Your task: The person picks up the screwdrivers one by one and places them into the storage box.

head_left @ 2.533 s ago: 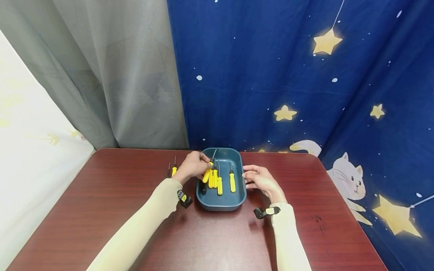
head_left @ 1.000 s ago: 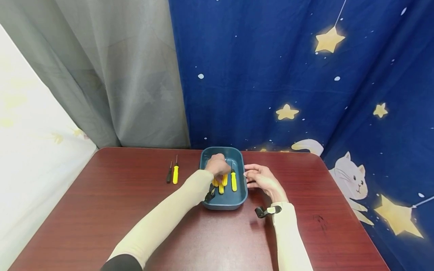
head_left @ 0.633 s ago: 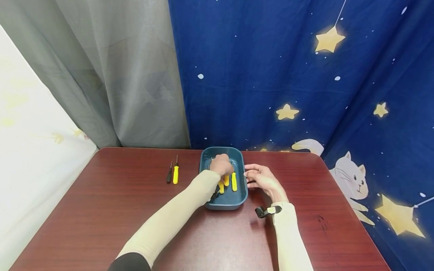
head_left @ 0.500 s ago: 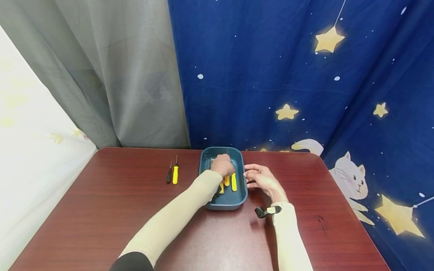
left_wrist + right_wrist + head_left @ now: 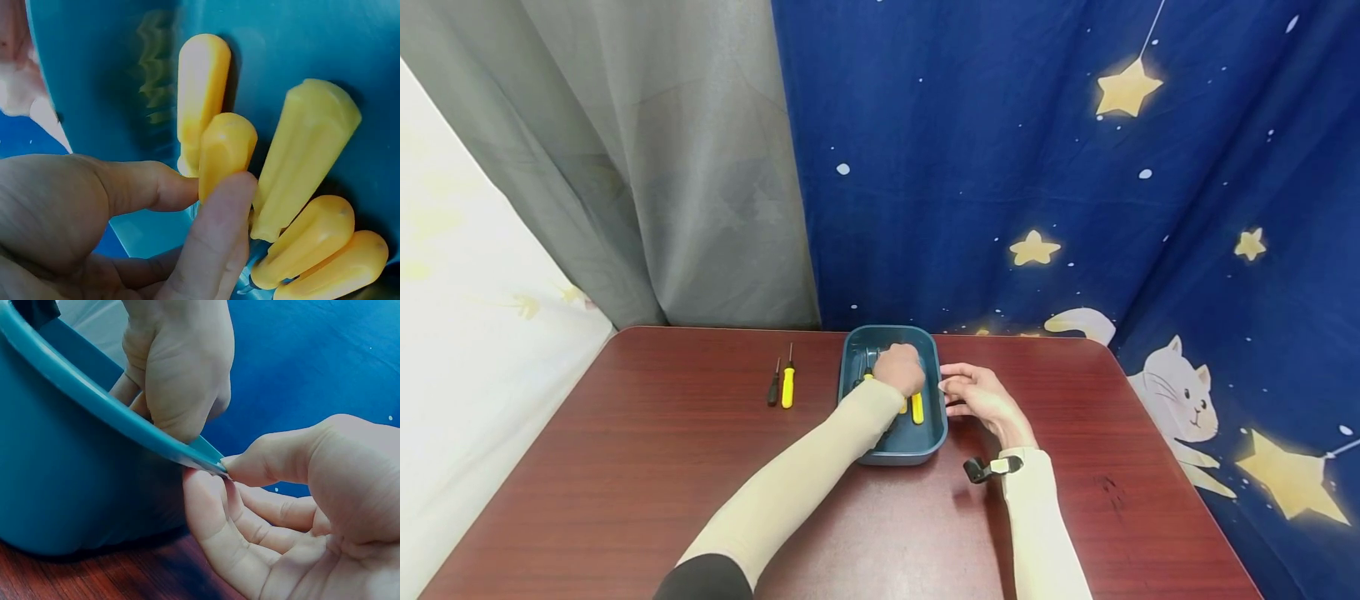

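Note:
A blue-green plastic box [image 5: 895, 457] stands on the table with several yellow-handled screwdrivers inside. My left hand [image 5: 901, 368] reaches down into it. In the left wrist view the thumb and index finger of that hand pinch the handle of a yellow screwdriver [image 5: 226, 150]. Another yellow-handled screwdriver [image 5: 203, 87] lies right beside it, and a larger yellow handle [image 5: 306, 150] leans on the other side. Their shafts are mostly hidden behind my fingers. My right hand [image 5: 281, 506] pinches the box's right rim [image 5: 134, 425] between thumb and fingers.
On the dark red wooden table [image 5: 625, 467], left of the box, lie a small black screwdriver [image 5: 773, 390] and a yellow-handled screwdriver [image 5: 788, 385], side by side. A grey curtain [image 5: 715, 208] and a blue starry curtain [image 5: 940, 208] hang behind the table's far edge.
My left hand has moved from the box's left side, where it held a yellow screwdriver, rightward and down among the screwdrivers inside. My right hand stays at the right rim.

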